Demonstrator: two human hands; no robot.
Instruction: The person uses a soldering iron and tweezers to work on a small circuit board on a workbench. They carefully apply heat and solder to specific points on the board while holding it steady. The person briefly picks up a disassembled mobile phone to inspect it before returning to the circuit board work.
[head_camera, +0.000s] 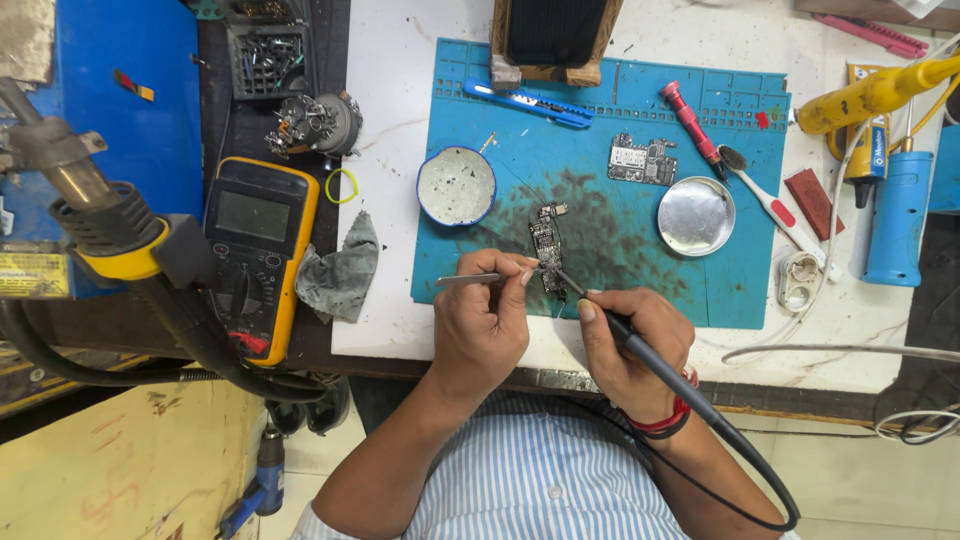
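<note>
My left hand (482, 322) grips thin metal tweezers (470, 280), whose tips rest against a small dark circuit board (547, 245) lying on the blue work mat (480, 250). My right hand (632, 345) holds a black soldering iron (640, 345) like a pen. The iron's tip touches the lower edge of that board, and its black cable trails back past my wrist. Both hands sit at the mat's near edge, over the white table (390, 110).
A second circuit board (642, 160), a white round dish (456, 185), a shiny metal lid (696, 216), a blue utility knife (530, 102) and a red screwdriver (690, 122) lie on the mat. A yellow multimeter (260, 250) and grey cloth (342, 272) sit left. A hot air nozzle (90, 210) looms at near left.
</note>
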